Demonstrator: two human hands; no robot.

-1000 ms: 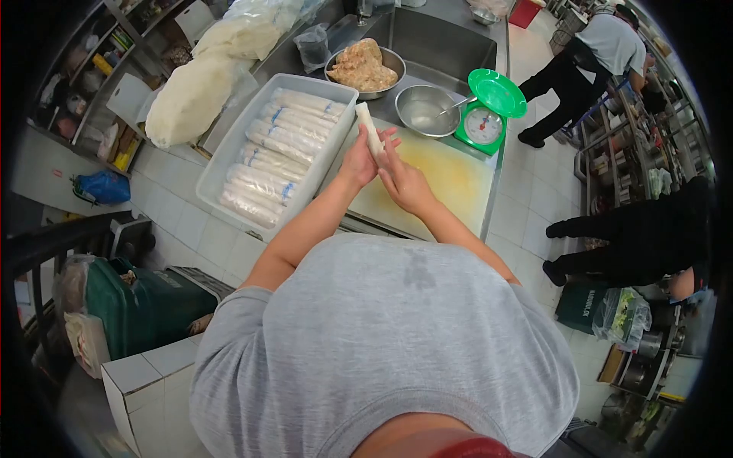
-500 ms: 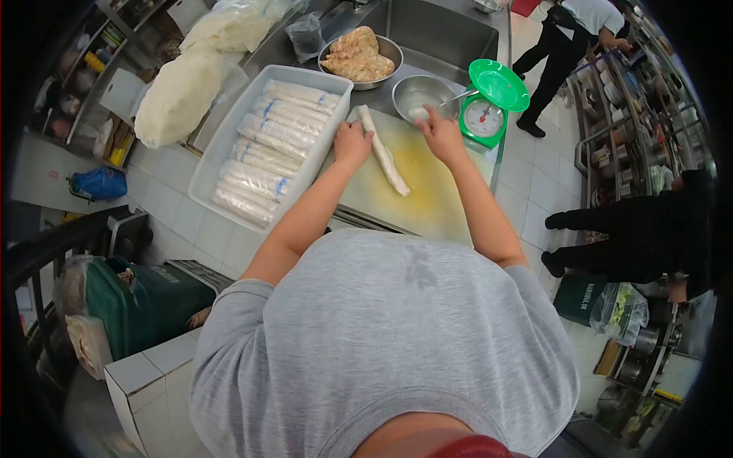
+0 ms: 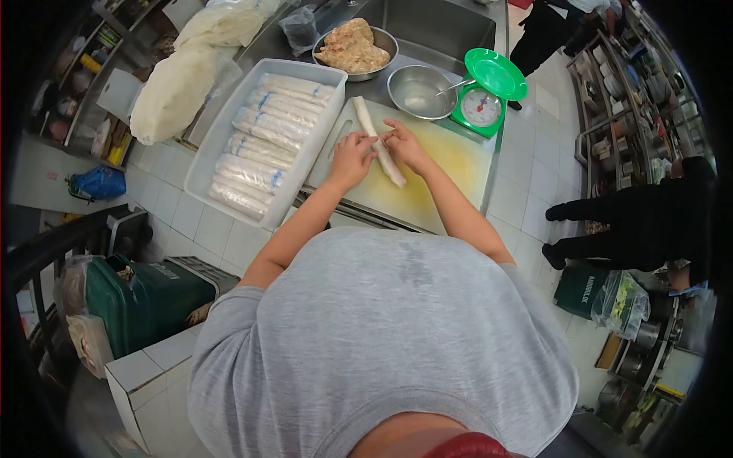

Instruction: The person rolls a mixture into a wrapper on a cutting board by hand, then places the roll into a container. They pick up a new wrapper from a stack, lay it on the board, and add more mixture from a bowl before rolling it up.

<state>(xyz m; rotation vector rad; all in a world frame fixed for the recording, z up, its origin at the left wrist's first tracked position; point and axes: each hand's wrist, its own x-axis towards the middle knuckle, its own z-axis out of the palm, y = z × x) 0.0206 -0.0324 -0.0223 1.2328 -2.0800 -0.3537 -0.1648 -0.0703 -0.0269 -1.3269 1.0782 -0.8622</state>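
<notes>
A long, pale, uncooked spring roll [image 3: 392, 172] lies lengthwise on the yellow-stained white cutting board [image 3: 450, 172]. From its left side, the bent fingers of my left hand [image 3: 352, 159] press on the middle of the roll. My right hand [image 3: 405, 146] meets the same part from the right, its fingertips closed at the roll and one finger reaching forward. The hands nearly touch and cover the roll's middle. Just beyond my right hand stands a metal bowl [image 3: 408, 80] with a little whitish content and a utensil leaning in it.
Left of the board, a plastic tub [image 3: 200, 172] holds several wrapped rolls. Behind are a bowl of orange-brown filling [image 3: 353, 47] and a sink [image 3: 443, 27]. A green scale [image 3: 481, 107] stands at the right. Pale wrapper stacks [image 3: 172, 91] lie far left. People in dark trousers stand at right.
My right hand has left the metal bowl and come down to the roll. My left hand has shifted from the board's left edge onto the roll's middle. The view has shifted slightly.
</notes>
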